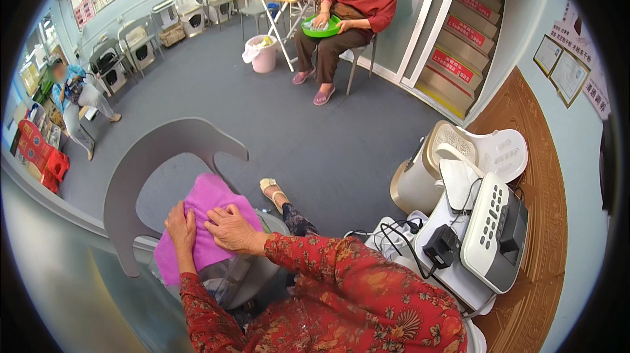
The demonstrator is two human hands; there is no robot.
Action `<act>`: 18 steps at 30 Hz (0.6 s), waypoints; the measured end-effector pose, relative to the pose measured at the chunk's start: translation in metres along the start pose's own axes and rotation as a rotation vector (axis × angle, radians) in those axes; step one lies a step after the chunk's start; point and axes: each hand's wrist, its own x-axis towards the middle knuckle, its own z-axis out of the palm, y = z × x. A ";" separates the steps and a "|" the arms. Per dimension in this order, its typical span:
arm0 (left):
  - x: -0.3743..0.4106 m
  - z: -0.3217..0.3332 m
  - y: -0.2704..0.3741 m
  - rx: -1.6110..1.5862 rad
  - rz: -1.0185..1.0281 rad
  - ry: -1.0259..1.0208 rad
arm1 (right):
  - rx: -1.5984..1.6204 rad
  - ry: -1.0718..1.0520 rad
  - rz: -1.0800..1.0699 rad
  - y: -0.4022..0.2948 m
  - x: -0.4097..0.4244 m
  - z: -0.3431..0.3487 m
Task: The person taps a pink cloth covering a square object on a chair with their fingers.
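Observation:
A bright purple cloth (216, 190) is spread over a clear plastic container (231, 281), which stands on the seat of a grey plastic chair (140, 171). On the cloth's left part lies my left hand (181, 229), with the thumb apart from the fingers. My right hand (235, 230) rests on the cloth beside it, fingers bent and touching the fabric; whether they pinch a fold cannot be made out. The cloth hides most of the container's top. Something pale inside shows through the clear wall, too unclear to name.
A foot-bath tub (416, 183) and a white-and-grey device (492, 235) with cables stand at my right. Ahead, a seated person holds a green basin (322, 28) near a pink bin (262, 55). Another person (74, 92) sits far left. Stairs (457, 48) rise at the back right.

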 end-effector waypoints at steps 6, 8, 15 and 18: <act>-0.011 -0.007 0.017 -0.138 0.112 0.044 | -0.028 -0.006 0.021 -0.021 -0.019 -0.020; -0.015 -0.018 0.035 -0.161 0.101 -0.051 | -0.014 -0.027 0.035 -0.030 -0.029 -0.032; -0.019 -0.037 0.062 -0.119 0.073 -0.039 | -0.007 -0.008 -0.001 -0.034 -0.033 -0.049; -0.030 -0.034 0.048 -0.101 0.059 0.055 | 0.043 -0.006 -0.065 -0.019 -0.020 -0.040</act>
